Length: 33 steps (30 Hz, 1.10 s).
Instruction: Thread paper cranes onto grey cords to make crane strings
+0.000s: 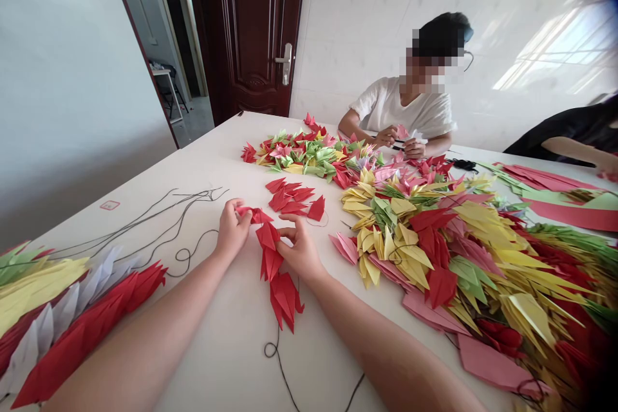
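Observation:
My left hand [232,230] is closed in a pinch on a red folded paper crane [261,215]. Just below it, the thumb and fingers of my right hand [301,251] grip the side of a strung red paper crane [266,246]. Another red crane [286,299] hangs lower on the same string, resting on the table. From its lower end a dark cord [280,367] loops toward the table's front edge. Behind my hands lies a small group of loose red cranes [290,196], with one more red crane [317,208] beside it.
Finished crane strings in red [91,335], white and yellow lie at left, their cords [159,222] trailing across the white table [159,174]. A large pile of coloured cranes [400,238] covers the right. Across the table a person [410,103] handles pink paper; another person's arm [570,148] shows far right.

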{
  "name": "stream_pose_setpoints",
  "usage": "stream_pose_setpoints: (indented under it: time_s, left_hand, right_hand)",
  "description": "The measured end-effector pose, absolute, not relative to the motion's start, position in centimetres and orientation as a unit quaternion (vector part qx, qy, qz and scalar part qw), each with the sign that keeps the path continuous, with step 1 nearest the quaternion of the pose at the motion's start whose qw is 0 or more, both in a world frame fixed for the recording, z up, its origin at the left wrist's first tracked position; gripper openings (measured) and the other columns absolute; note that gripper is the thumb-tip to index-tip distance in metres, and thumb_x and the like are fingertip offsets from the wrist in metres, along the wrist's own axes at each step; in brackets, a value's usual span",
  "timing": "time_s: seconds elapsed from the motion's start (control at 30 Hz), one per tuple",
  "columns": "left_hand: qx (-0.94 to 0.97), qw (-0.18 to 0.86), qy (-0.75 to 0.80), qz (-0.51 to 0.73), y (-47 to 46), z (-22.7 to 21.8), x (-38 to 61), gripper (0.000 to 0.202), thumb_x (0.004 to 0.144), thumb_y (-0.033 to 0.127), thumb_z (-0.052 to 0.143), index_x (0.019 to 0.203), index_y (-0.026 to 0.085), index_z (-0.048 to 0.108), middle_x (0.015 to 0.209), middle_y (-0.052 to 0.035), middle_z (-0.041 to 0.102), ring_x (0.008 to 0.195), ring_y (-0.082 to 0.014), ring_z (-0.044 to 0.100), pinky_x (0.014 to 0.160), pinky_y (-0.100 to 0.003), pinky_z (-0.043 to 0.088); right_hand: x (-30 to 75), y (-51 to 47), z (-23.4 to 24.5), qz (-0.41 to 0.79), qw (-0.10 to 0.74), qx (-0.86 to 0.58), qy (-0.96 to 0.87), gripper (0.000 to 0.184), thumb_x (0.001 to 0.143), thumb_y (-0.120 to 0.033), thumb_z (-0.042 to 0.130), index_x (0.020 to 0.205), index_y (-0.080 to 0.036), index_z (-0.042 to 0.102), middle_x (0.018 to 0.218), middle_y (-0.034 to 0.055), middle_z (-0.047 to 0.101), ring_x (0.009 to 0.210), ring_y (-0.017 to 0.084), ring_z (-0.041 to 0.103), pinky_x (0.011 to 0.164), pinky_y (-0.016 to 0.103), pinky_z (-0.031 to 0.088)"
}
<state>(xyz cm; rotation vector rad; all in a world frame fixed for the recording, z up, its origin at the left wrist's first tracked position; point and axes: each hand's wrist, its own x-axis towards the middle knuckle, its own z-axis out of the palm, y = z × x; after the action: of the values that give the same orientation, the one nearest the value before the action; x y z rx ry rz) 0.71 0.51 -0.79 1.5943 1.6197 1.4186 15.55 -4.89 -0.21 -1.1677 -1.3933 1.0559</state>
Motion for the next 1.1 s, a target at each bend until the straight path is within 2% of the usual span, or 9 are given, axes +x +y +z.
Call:
stream_pose_setpoints:
  time_s: [0.1,0.17,0.23,0.3,0.43,0.57,0.77,0.93,1.1]
  left_hand:
    - [0.623,0.121,0.541,0.552,-0.1,-0.3,0.6,0.032,0.077,0.038,0.048,0.104,0.021,0.043,0.114,-0.0109,0.049,0.116,-0.0247,0.041,0.099,-0.041,0.029]
    - [0.699,0.102,0.471,0.528,-0.9,0.2,0.7,0.035,0.076,0.044,0.049,0.102,0.021,0.044,0.11,-0.0108,0.05,0.112,-0.0248,0.043,0.098,-0.04,0.03]
    - [0.777,0.122,0.415,0.457,-1.6,0.5,0.8,0.044,0.066,0.051,0.059,0.097,0.021,0.047,0.101,-0.009,0.053,0.102,-0.0248,0.048,0.093,-0.038,0.035]
    - [0.819,0.16,0.389,0.39,-2.0,0.7,1.0,0.047,0.06,0.05,0.066,0.093,0.021,0.047,0.091,-0.0062,0.055,0.09,-0.0228,0.052,0.086,-0.036,0.04]
    - [0.781,0.245,0.424,0.388,-1.8,0.6,1.2,0.028,0.077,0.044,0.052,0.092,0.021,0.046,0.082,-0.003,0.055,0.073,-0.016,0.054,0.066,-0.027,0.044]
    - [0.758,0.257,0.444,0.404,-1.4,0.5,1.1,0.022,0.085,0.04,0.04,0.083,0.02,0.049,0.078,-0.001,0.057,0.067,-0.0133,0.054,0.062,-0.024,0.042]
    - [0.736,0.235,0.477,0.419,-1.5,0.6,1.0,0.028,0.085,0.041,0.041,0.069,0.019,0.048,0.06,0.0028,0.049,0.051,-0.0105,0.046,0.051,-0.023,0.036]
    - [0.725,0.287,0.462,0.423,-1.4,0.5,1.2,0.028,0.083,0.043,0.045,0.07,0.018,0.051,0.062,0.0023,0.05,0.054,-0.0112,0.049,0.052,-0.023,0.037]
    - [0.71,0.365,0.44,0.411,-1.4,0.7,1.2,0.028,0.078,0.045,0.051,0.071,0.018,0.054,0.064,0.0019,0.05,0.059,-0.0123,0.049,0.055,-0.023,0.039]
  right_hand:
    - [15.8,-4.7,-0.3,0.418,0.506,-0.495,-0.569,0.041,0.067,-0.017,0.05,0.106,-0.024,0.041,0.08,-0.0006,0.066,0.073,0.015,0.061,0.066,0.029,0.047]
    - [15.8,-4.8,-0.3,0.404,0.507,-0.505,-0.57,0.04,0.067,-0.017,0.05,0.105,-0.024,0.041,0.079,-0.0008,0.066,0.07,0.015,0.061,0.065,0.029,0.047]
    - [15.9,-4.8,-0.1,0.401,0.509,-0.502,-0.573,0.039,0.067,-0.016,0.051,0.104,-0.023,0.042,0.078,-0.001,0.066,0.069,0.014,0.061,0.066,0.029,0.047]
    - [15.9,-4.9,0.0,0.405,0.512,-0.498,-0.57,0.038,0.067,-0.015,0.051,0.103,-0.024,0.042,0.079,-0.0004,0.067,0.069,0.014,0.061,0.067,0.029,0.047]
    - [16.1,-4.7,-0.2,0.399,0.514,-0.501,-0.571,0.035,0.071,-0.02,0.052,0.104,-0.024,0.042,0.081,0.0011,0.068,0.069,0.015,0.061,0.062,0.028,0.046]
    - [16.2,-4.4,-1.0,0.415,0.53,-0.458,-0.581,0.032,0.075,-0.023,0.051,0.105,-0.024,0.04,0.081,0.0016,0.067,0.071,0.015,0.061,0.062,0.027,0.048]
    - [15.8,-4.3,-1.0,0.42,0.549,-0.434,-0.577,0.034,0.072,-0.019,0.055,0.103,-0.024,0.042,0.085,0.0023,0.064,0.083,0.016,0.062,0.077,0.033,0.048]
    - [15.9,-4.2,-0.7,0.385,0.543,-0.479,-0.572,0.035,0.068,-0.022,0.059,0.099,-0.023,0.043,0.103,0.0053,0.054,0.075,0.014,0.059,0.068,0.031,0.048]
    - [16.3,-3.9,-0.7,0.429,0.511,-0.48,-0.57,0.018,0.072,-0.035,0.057,0.077,-0.02,0.048,0.073,-0.0005,0.053,0.064,0.012,0.051,0.062,0.028,0.043]
